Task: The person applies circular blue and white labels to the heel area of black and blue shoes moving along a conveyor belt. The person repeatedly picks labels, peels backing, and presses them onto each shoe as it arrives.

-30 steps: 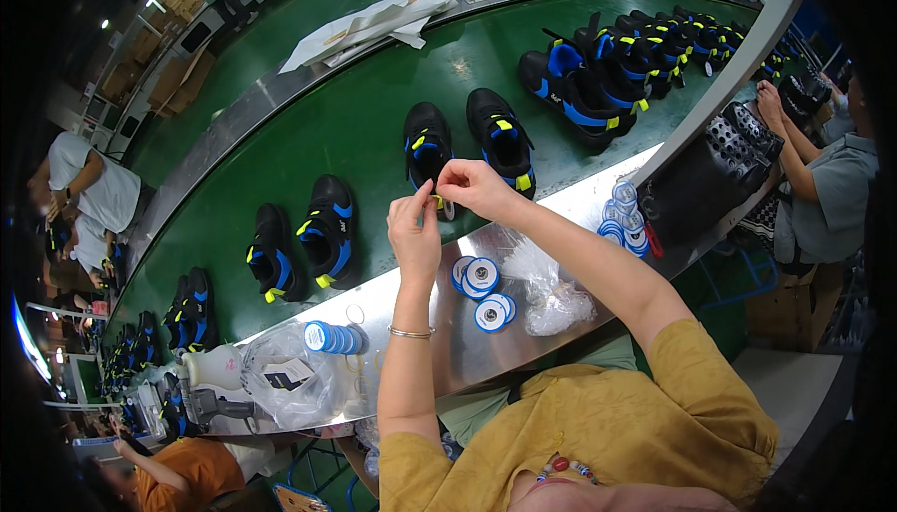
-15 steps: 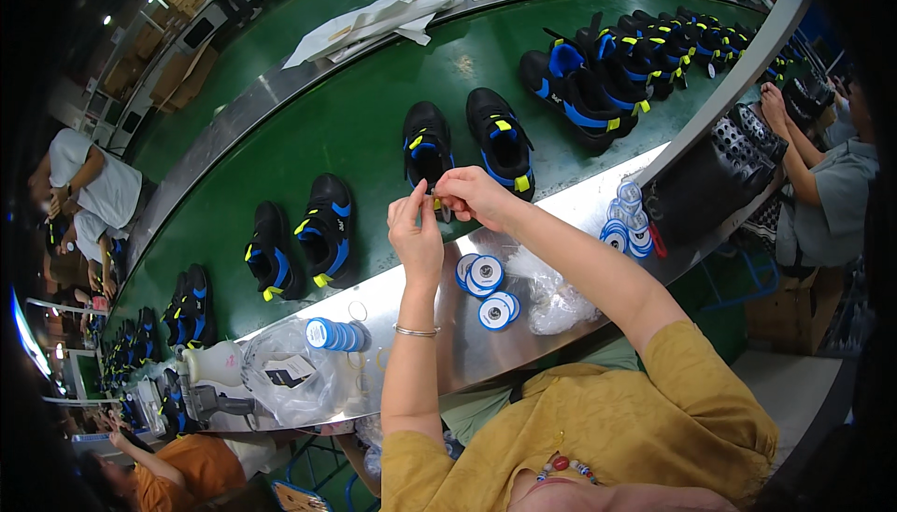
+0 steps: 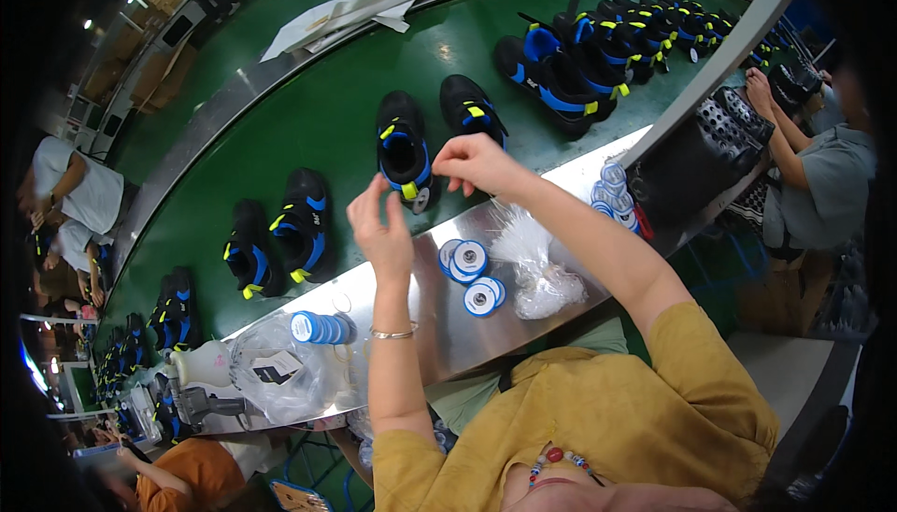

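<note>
A black and blue sneaker [image 3: 401,138] with a yellow heel tab stands in front of me on the green conveyor belt. At its heel hangs a small round grey tag [image 3: 421,199]. My left hand [image 3: 382,232] is just left of the heel, thumb and fingers apart, holding nothing I can see. To the right of the heel, my right hand [image 3: 478,164] has its fingers curled together in a pinch; anything between the fingertips is too small to make out. Partly behind that hand is the matching sneaker [image 3: 467,106].
Round blue-and-white tags [image 3: 481,296] lie on the metal ledge [image 3: 439,344], beside a bundle of clear plastic fasteners [image 3: 542,288]. A tag stack [image 3: 320,327], plastic bag [image 3: 280,376] and tagging gun [image 3: 207,405] are left. More sneakers [image 3: 551,82] line the belt. Co-workers sit on both sides.
My hands, together at the sneaker's heel before, have drawn apart, left hand leftward and right hand staying right. The round tag now shows hanging at the heel. The whole view has shifted slightly.
</note>
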### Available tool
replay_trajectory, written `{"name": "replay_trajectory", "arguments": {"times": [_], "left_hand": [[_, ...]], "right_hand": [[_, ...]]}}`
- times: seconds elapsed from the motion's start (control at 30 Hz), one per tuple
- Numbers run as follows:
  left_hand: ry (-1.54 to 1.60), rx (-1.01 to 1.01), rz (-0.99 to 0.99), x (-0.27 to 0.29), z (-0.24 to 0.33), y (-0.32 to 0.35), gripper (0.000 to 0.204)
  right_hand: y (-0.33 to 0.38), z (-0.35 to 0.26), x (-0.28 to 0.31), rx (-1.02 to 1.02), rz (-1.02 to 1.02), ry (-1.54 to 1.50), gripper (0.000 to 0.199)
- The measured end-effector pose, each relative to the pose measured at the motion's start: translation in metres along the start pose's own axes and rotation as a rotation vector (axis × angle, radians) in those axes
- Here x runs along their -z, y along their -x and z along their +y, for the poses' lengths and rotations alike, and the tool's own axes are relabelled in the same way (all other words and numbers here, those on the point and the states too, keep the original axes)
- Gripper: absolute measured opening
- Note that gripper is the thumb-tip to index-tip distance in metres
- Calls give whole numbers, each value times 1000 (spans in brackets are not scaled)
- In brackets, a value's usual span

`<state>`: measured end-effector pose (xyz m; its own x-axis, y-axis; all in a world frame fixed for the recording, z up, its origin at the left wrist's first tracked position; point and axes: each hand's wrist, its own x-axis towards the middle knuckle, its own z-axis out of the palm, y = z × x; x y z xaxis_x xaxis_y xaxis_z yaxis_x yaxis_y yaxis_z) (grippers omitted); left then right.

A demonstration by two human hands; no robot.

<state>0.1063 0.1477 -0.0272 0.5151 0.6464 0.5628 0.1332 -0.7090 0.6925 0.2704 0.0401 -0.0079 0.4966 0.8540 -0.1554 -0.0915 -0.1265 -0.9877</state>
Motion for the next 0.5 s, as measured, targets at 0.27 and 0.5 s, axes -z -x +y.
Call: {"name": "replay_trajectory", "arguments": {"times": [0.27, 0.5], "left_hand": [[125, 129, -10, 19, 51, 64, 17], [15, -295, -384, -51, 97, 114, 33]], "right_hand": [[62, 31, 77, 14, 102, 601, 13], [31, 36, 28, -180, 143, 1069, 26]]}}
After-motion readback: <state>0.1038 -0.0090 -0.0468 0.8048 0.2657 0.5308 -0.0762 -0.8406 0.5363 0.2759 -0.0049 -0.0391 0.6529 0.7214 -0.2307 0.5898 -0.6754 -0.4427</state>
